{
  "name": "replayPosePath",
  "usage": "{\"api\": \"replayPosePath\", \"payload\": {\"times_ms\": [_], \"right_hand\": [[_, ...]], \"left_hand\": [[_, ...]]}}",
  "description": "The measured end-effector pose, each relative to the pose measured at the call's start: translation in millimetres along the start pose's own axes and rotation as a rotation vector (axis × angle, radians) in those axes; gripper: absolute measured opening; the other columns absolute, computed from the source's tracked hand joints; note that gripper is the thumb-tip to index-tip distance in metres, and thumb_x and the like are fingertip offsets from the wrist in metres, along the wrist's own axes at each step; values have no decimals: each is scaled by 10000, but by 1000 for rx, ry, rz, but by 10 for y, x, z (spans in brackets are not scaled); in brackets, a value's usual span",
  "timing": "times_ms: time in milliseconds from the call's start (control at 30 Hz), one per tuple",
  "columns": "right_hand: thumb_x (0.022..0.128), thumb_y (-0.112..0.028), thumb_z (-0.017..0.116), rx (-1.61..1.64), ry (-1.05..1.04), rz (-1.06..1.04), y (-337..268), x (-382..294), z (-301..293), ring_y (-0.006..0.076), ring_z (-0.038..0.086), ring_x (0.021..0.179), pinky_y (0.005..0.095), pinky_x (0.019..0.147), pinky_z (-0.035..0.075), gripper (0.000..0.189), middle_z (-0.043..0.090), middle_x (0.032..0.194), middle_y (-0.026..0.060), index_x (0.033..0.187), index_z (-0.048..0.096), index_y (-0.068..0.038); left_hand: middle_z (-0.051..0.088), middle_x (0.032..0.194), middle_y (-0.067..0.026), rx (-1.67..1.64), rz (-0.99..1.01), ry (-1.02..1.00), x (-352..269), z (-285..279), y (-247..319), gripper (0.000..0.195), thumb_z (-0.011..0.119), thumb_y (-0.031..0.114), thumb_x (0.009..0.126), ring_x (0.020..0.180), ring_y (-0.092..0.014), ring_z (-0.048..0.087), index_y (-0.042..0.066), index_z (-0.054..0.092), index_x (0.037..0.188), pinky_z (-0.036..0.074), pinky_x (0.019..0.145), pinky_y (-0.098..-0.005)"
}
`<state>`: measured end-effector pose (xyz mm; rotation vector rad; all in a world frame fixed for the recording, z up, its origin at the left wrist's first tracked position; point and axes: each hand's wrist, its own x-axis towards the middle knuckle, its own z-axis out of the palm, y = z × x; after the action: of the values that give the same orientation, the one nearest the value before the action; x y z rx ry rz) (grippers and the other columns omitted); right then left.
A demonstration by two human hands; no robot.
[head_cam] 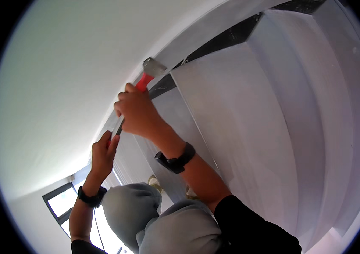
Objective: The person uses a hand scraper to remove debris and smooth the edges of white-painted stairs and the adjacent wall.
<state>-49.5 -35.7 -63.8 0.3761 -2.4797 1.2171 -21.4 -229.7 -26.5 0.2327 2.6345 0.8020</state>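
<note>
In the head view, a long-handled scraper-like tool (144, 81) with a red neck and a flat grey metal head slants up between my hands. My right hand (140, 111) wraps around it just below the head. Lower down, my left hand (103, 154) grips the shaft, where a bit of red shows between the fingers. The head lies over the grey skirting strip (183, 41) along the wall, close to a dark triangular patch (164, 85) beside a stair step. Whether the blade touches the surface is hard to tell.
Grey stair steps (227, 104) rise on the right, with more dark patches (230, 35) along their wall side. A pale wall (62, 89) fills the left. My bent knees (180, 231) are below, with shoes (154, 182) beyond. A dark-framed window (59, 203) stands at lower left.
</note>
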Motion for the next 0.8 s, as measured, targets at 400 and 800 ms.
{"api": "replayPosePath", "payload": {"times_ms": [400, 800], "right_hand": [[558, -10, 671, -138, 79, -1, 72, 15, -19, 230, 510, 925, 418, 826, 418, 134, 597, 744, -10, 606, 623, -125], [599, 22, 663, -167, 13, 31, 93, -159, -199, 224, 495, 974, 447, 808, 372, 170, 569, 780, -22, 678, 614, -121]], "left_hand": [[432, 528, -21, -36, 29, -47, 139, 7, 66, 318, 539, 276, 994, 477, -87, 378, 19, 519, 808, 304, 451, -265], [572, 719, -158, -8, 167, -180, 94, 128, 167, 312, 694, 209, 853, 614, -273, 507, 10, 530, 1028, 462, 629, -360]]}}
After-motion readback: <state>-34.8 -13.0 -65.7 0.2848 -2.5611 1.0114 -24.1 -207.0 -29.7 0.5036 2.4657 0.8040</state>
